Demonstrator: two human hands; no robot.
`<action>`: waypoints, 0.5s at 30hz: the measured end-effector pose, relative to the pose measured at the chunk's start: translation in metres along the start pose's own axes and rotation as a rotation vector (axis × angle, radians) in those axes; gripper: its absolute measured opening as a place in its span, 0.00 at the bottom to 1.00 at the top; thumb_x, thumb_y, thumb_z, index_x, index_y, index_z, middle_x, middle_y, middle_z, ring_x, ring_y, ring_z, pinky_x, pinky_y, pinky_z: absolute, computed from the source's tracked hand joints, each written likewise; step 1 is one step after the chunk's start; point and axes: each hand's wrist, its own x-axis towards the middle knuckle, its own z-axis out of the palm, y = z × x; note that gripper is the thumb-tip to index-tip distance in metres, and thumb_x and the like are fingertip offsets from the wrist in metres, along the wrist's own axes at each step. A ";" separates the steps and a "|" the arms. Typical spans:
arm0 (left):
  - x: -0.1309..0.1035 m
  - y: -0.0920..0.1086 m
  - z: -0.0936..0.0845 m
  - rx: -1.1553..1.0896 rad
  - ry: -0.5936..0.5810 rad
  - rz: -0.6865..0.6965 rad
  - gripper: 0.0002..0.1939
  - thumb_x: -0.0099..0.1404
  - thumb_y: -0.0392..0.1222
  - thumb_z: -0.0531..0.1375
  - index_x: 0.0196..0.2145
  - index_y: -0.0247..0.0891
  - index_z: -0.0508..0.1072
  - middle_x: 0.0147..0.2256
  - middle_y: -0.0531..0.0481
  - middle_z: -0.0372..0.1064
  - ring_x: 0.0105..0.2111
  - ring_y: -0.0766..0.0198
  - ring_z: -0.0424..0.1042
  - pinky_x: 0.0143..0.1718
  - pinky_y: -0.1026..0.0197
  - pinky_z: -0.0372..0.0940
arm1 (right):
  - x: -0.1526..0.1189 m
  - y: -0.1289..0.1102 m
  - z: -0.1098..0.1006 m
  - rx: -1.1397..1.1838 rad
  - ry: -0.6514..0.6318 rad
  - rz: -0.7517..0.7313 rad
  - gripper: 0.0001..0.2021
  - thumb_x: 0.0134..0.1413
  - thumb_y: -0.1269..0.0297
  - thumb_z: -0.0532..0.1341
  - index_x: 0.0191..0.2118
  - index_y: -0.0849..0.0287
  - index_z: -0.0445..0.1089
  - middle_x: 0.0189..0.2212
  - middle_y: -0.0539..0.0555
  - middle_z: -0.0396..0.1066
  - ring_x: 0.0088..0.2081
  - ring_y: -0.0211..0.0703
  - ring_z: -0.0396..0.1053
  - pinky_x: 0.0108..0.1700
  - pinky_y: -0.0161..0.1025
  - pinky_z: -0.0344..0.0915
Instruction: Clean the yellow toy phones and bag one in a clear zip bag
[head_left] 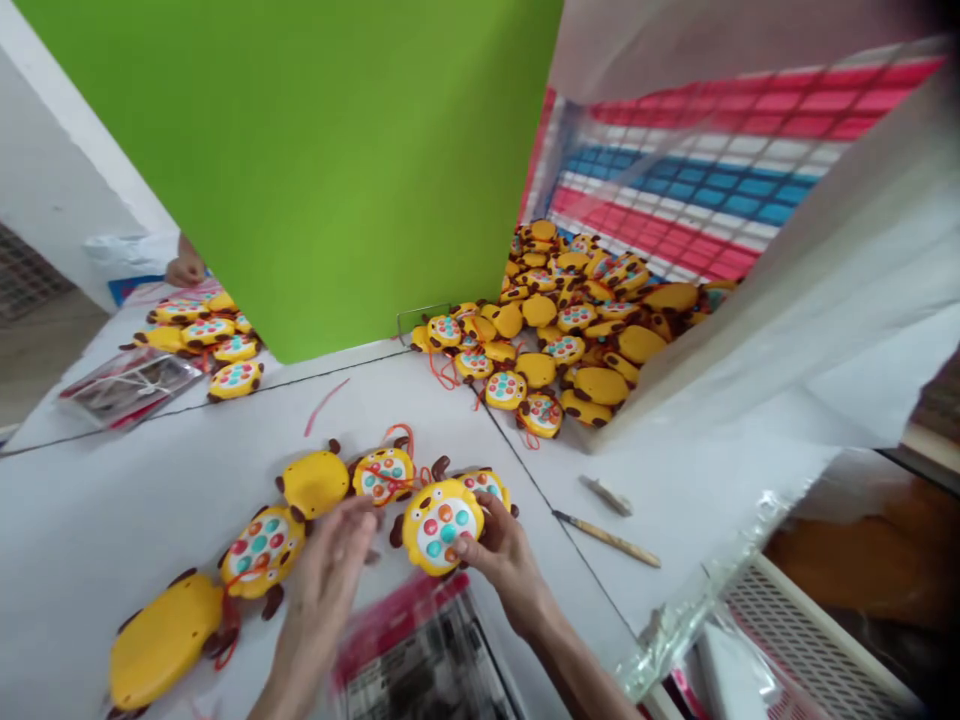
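Note:
Between thumb and fingers, my right hand (506, 560) grips a yellow dog-shaped toy (442, 525), its face with coloured buttons turned up. My left hand (330, 570), slightly blurred, is raised beside it with fingers apart and nothing in them. Left of that hand lie a button-side-up toy (262, 550) with an orange cord and a toy with its plain yellow back up (165, 640). Beyond the hands are another plain-backed toy (315, 484) and a button-side-up toy (383, 475). One more toy (486, 486) is partly hidden behind the held one.
A green board (315, 180) stands at the back. Many toys are heaped (570, 310) at the back right. A brush (607, 538) lies on the right, a dark printed packet (424, 660) in front. Another person's hand (185, 268) shows near toys (206, 330) at left.

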 end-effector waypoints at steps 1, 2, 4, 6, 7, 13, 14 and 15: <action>-0.005 -0.008 0.007 -0.092 -0.084 -0.095 0.28 0.51 0.59 0.63 0.44 0.37 0.72 0.42 0.41 0.73 0.41 0.50 0.72 0.31 0.58 0.70 | -0.002 0.002 0.001 0.021 0.025 -0.022 0.25 0.38 0.58 0.72 0.43 0.57 0.65 0.37 0.53 0.74 0.37 0.47 0.72 0.38 0.43 0.70; -0.011 -0.017 0.015 -0.179 -0.157 -0.183 0.30 0.51 0.59 0.63 0.45 0.36 0.71 0.41 0.40 0.73 0.39 0.50 0.73 0.30 0.57 0.70 | -0.005 0.004 0.002 0.039 0.046 -0.043 0.24 0.38 0.57 0.71 0.43 0.56 0.65 0.38 0.54 0.73 0.38 0.48 0.72 0.40 0.44 0.70; -0.021 -0.033 0.031 -0.288 -0.228 -0.285 0.31 0.50 0.57 0.65 0.48 0.36 0.70 0.42 0.40 0.73 0.40 0.50 0.74 0.33 0.56 0.71 | -0.011 0.008 0.003 0.029 0.067 -0.082 0.24 0.39 0.57 0.71 0.43 0.56 0.65 0.40 0.54 0.73 0.40 0.48 0.72 0.42 0.43 0.69; -0.027 -0.043 0.039 -0.260 -0.188 -0.286 0.29 0.51 0.54 0.66 0.47 0.38 0.69 0.44 0.41 0.72 0.43 0.51 0.73 0.37 0.56 0.71 | -0.017 0.007 -0.001 -0.052 0.054 -0.107 0.24 0.40 0.56 0.70 0.44 0.56 0.65 0.41 0.55 0.72 0.40 0.48 0.71 0.41 0.41 0.69; -0.028 -0.045 0.040 -0.215 -0.150 -0.269 0.26 0.51 0.51 0.67 0.46 0.38 0.70 0.45 0.42 0.71 0.45 0.51 0.71 0.39 0.58 0.70 | -0.018 0.005 -0.005 -0.104 0.037 -0.110 0.23 0.42 0.55 0.69 0.45 0.57 0.65 0.41 0.55 0.72 0.41 0.47 0.70 0.40 0.40 0.68; -0.030 -0.021 0.051 -0.153 -0.219 -0.176 0.27 0.48 0.45 0.69 0.45 0.38 0.69 0.43 0.44 0.72 0.44 0.52 0.72 0.40 0.59 0.70 | -0.008 -0.012 -0.023 -0.260 -0.043 -0.087 0.17 0.46 0.53 0.66 0.37 0.60 0.69 0.32 0.53 0.71 0.34 0.43 0.68 0.35 0.37 0.66; -0.030 -0.016 0.057 -0.182 -0.261 -0.156 0.30 0.47 0.44 0.69 0.47 0.37 0.66 0.43 0.43 0.73 0.42 0.52 0.73 0.39 0.58 0.70 | -0.005 -0.012 -0.023 -0.240 -0.041 -0.073 0.17 0.46 0.53 0.66 0.36 0.61 0.69 0.30 0.52 0.71 0.33 0.43 0.68 0.35 0.37 0.66; -0.030 -0.012 0.063 -0.201 -0.280 -0.144 0.33 0.45 0.42 0.70 0.48 0.37 0.64 0.41 0.44 0.73 0.40 0.53 0.74 0.38 0.58 0.71 | -0.004 -0.011 -0.024 -0.211 -0.032 -0.064 0.17 0.46 0.52 0.66 0.36 0.60 0.69 0.31 0.52 0.71 0.33 0.43 0.68 0.36 0.38 0.67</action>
